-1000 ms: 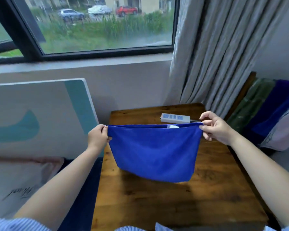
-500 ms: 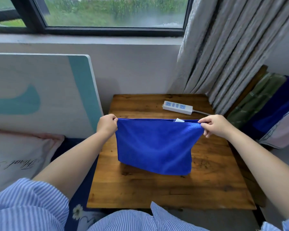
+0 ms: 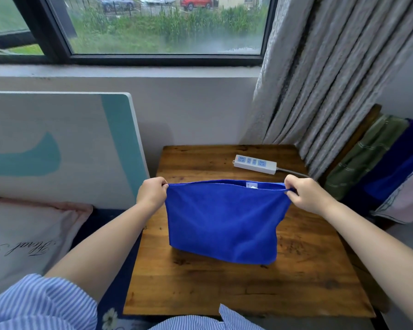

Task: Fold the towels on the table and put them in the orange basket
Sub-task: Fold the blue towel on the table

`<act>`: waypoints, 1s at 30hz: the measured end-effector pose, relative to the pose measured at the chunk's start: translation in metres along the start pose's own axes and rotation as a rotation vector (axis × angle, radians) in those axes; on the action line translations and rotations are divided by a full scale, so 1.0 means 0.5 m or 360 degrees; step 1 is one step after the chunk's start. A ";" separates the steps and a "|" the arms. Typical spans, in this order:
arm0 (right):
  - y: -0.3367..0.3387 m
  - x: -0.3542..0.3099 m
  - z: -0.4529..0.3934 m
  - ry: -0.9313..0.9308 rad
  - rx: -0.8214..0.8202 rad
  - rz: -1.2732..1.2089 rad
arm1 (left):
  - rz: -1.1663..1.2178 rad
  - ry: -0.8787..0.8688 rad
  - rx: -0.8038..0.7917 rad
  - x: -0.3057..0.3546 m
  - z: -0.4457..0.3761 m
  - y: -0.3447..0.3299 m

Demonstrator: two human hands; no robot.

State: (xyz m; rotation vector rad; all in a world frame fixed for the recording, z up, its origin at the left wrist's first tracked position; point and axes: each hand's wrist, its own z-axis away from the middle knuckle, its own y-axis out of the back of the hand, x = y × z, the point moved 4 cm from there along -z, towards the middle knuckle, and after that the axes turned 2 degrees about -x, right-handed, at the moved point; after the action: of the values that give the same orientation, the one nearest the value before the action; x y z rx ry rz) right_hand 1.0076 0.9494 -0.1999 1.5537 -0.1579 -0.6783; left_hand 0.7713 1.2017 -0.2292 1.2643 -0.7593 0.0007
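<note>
Currently one blue towel (image 3: 221, 222) hangs doubled between both hands above the table (image 3: 296, 277). Left hand (image 3: 152, 194) pinches its upper left corner, fingers curled round the edge; right hand (image 3: 304, 192) pinches the upper right corner likewise. Top edge runs left to right between the hands, roughly level; that is the long axis. Cloth drops from that edge toward the person, and the lower fold looks to be touching or just above the tabletop, cannot tell which. Neither hand is nearer: each holds one end.

Judgement: the next fold turns on bringing one held corner across to the other, along that left-right axis.

Counts: towels in hand, one. Other cloths draped on a chair (image 3: 365, 129) at right, at least three. Power strip (image 3: 255, 164) on the far side of the table, one. Orange basket: none in view.
</note>
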 end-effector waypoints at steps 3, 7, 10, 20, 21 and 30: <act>-0.005 0.000 0.000 0.0018 -0.0035 -0.0029 | -0.0033 -0.0004 -0.0014 -0.005 -0.002 -0.002; -0.015 -0.002 0.005 0.0162 -0.0177 0.0091 | -0.0129 -0.0037 -0.0042 -0.010 -0.004 -0.004; -0.020 0.003 0.008 0.0250 -0.0221 0.0277 | -0.0178 -0.0086 -0.0073 -0.011 -0.003 -0.010; -0.034 -0.015 0.024 0.0457 0.0317 0.0466 | -0.0208 -0.0196 -0.0049 -0.011 -0.013 -0.019; -0.032 -0.017 0.024 0.0429 0.0366 0.0450 | -0.0208 -0.0195 -0.0044 -0.013 -0.015 -0.018; -0.047 -0.023 0.043 0.0441 0.0393 0.0181 | -0.0233 -0.0177 -0.0039 -0.028 -0.015 -0.016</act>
State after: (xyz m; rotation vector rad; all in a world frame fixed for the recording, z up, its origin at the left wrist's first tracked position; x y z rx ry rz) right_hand 0.9803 0.9392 -0.2175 1.8438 -0.1241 -0.3581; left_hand 0.7679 1.2111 -0.2437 1.3022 -0.7583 -0.1985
